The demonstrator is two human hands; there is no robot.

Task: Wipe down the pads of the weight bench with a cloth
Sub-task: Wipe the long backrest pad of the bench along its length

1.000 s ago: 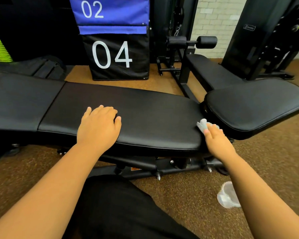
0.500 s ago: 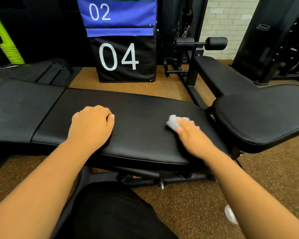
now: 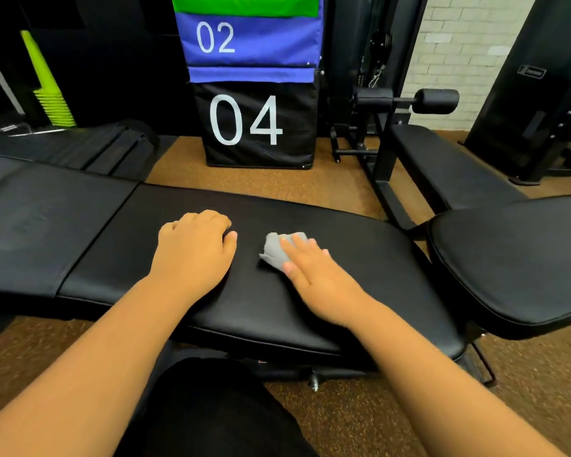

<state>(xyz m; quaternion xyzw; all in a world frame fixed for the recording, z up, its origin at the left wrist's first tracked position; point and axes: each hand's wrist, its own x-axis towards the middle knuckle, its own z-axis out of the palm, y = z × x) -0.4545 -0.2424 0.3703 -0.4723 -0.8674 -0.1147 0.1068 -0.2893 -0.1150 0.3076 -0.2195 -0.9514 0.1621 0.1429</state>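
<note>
Straight fingers (image 3: pixel 299 247) of the right hand (image 3: pixel 317 278) are pressing a crumpled grey cloth (image 3: pixel 274 250) flat onto the middle pad (image 3: pixel 360 258) of the bench — nothing curled around it. Just beside it, the left hand (image 3: pixel 193 255) is resting on the same pad, fingers loosely bent, holding nothing.
</note>
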